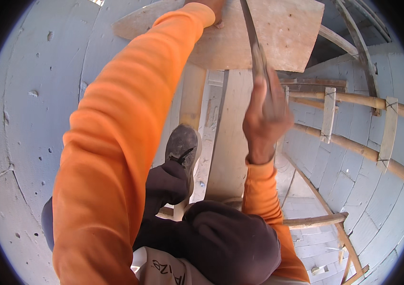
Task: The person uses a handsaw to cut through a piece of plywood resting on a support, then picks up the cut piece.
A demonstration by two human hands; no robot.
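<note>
My right hand (267,111) is wrapped round the wooden handle of a long-bladed tool (250,23), smeared by motion. Its dark, narrow blade is seen nearly edge-on and looks like a handsaw's. The blade runs up over a pale plywood board (278,35). My left hand (210,8) reaches the board at the top edge of the picture, left of the blade; its fingers are mostly hidden. The board tapers to a rounded point on the left and has a slanted right edge. Beneath it lies a long wooden plank (230,137).
My shoe (183,145) rests by a narrow timber (193,97), left of the plank. A pale block wall (30,118) rises on the left. On the right, bamboo poles (354,140) with wooden cross-pieces (329,114) stand before another wall. A wooden bar (316,221) sticks out lower right.
</note>
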